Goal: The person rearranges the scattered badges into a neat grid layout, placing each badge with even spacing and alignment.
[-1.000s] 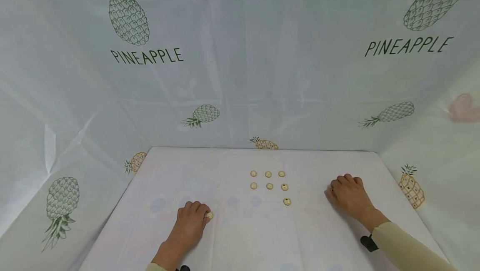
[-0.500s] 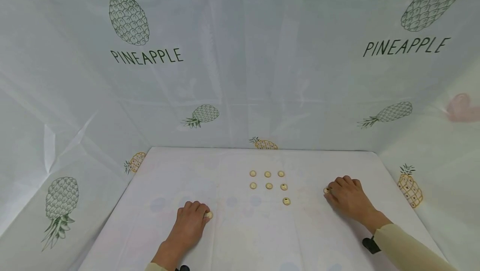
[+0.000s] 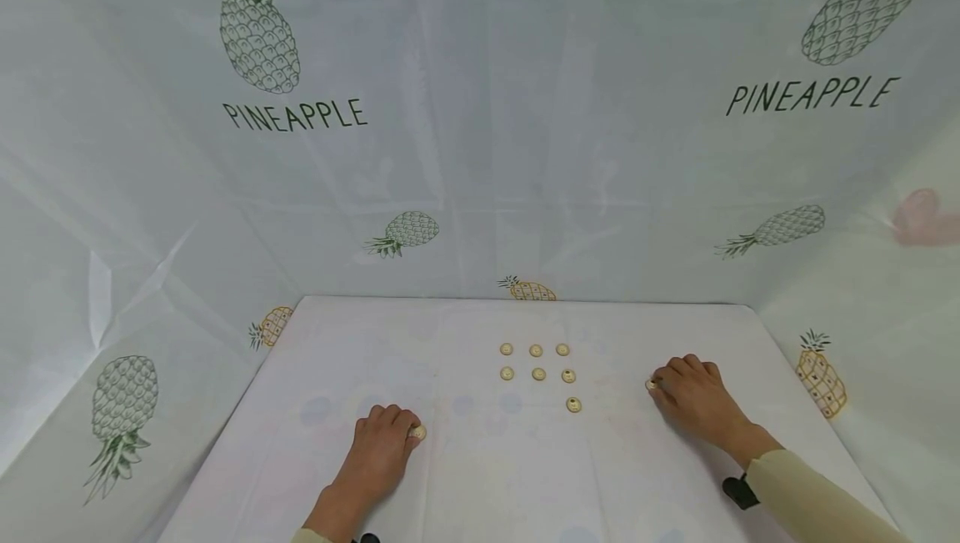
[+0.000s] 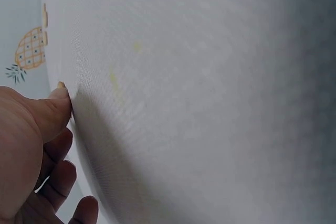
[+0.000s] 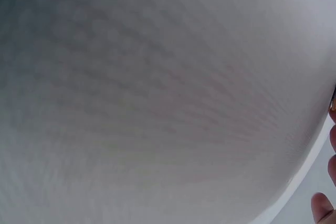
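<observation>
In the head view, my left hand (image 3: 380, 447) is low on the white-covered table, left of centre. Its thumb and forefinger pinch a small round pale-gold disc (image 3: 420, 433); the left wrist view shows only a sliver of this disc (image 4: 61, 84) past the thumb. Farther right, my right hand (image 3: 696, 397) pinches another pale-gold disc (image 3: 652, 384), which shows a dark spot beside the fingertips. The right wrist view catches only some fingertips (image 5: 333, 167) at its right edge. Between the hands lie several similar discs (image 3: 539, 374), flat in two rows, with a single disc (image 3: 573, 404) below them.
White cloth covers the tabletop (image 3: 495, 476). Behind and beside it hang pale sheets (image 3: 465, 151) printed with pineapples. The table's back edge (image 3: 420, 298) meets the rear sheet.
A disc now shows at my right fingertips, where none was visible a second ago; the fingers have shifted slightly. My left hand and the laid-out discs stay in place.
</observation>
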`<state>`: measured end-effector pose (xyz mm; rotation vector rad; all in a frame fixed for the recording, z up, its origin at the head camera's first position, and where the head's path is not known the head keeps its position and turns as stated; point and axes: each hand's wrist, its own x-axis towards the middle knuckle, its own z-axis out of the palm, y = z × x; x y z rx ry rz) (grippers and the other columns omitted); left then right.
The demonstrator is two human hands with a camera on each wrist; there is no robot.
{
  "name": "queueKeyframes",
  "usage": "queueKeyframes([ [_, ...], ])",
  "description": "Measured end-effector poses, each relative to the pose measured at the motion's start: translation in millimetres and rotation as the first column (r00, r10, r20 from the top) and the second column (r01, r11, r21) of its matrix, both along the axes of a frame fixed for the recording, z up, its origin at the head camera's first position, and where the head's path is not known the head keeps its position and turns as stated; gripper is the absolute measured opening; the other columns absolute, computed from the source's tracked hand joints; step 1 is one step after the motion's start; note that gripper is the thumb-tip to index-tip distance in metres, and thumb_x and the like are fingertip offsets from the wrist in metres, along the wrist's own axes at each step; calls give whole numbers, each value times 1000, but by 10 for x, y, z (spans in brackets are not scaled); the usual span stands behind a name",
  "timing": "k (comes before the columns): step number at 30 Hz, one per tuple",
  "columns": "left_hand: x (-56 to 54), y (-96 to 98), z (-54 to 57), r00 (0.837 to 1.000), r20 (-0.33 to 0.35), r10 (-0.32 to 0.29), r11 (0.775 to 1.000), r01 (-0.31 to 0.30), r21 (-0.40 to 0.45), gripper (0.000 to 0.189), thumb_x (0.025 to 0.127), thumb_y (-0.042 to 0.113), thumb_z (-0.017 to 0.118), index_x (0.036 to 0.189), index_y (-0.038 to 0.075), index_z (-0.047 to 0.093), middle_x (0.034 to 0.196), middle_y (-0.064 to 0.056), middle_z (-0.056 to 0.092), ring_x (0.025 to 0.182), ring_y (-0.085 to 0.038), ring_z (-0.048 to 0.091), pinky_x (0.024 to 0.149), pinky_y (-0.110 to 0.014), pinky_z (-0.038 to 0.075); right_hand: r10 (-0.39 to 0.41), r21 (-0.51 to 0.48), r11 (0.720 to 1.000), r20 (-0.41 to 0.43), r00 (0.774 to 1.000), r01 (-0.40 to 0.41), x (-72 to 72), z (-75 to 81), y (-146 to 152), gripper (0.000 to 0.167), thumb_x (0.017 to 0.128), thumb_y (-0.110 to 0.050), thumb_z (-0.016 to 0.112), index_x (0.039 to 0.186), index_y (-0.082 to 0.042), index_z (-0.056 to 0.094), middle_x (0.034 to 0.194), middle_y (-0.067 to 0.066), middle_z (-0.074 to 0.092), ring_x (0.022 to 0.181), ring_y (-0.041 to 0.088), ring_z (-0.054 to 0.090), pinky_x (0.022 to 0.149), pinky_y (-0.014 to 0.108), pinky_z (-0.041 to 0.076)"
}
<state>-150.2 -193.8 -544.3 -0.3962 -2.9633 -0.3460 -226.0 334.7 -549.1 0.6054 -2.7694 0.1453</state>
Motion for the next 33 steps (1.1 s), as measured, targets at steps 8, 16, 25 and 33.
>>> queueKeyframes([
  [8, -4, 0, -12, 1000, 3, 8, 1000, -8, -5, 19, 94, 24, 79, 107, 20, 67, 103, 8, 61, 96, -15, 51, 84, -44, 47, -17, -40, 999, 58, 998, 19, 13, 66, -18, 15, 97, -26, 78, 105, -14, 75, 105, 1, 68, 101, 26, 55, 87, 56, 41],
  [16, -7, -2, -21, 1000, 3, 17, 1000, -17, -3, 19, 93, 24, 80, 107, 20, 67, 103, 7, 62, 96, -16, 52, 83, -43, 46, 33, -20, 999, 14, 999, -33, -26, 82, -82, 9, 91, -21, 81, 98, -16, 78, 99, -1, 70, 95, 23, 56, 83, 54, 44],
  [25, -2, -8, -31, 999, 14, 35, 999, -35, -1, 18, 94, 25, 79, 107, 20, 67, 102, 7, 62, 96, -15, 51, 83, -42, 45, 145, 34, 989, -136, 980, -142, -68, 42, -252, 12, 84, -20, 81, 92, -17, 73, 93, -2, 65, 91, 21, 53, 85, 50, 42],
  [33, -1, 3, -8, 1000, 13, 25, 1000, -24, -11, 19, 94, 25, 79, 107, 19, 67, 103, 6, 62, 96, -16, 51, 83, -43, 46, 158, 39, 987, -126, 979, -155, -68, 51, -513, 12, 85, -22, 80, 92, -17, 72, 94, -3, 64, 92, 20, 52, 91, 51, 43],
])
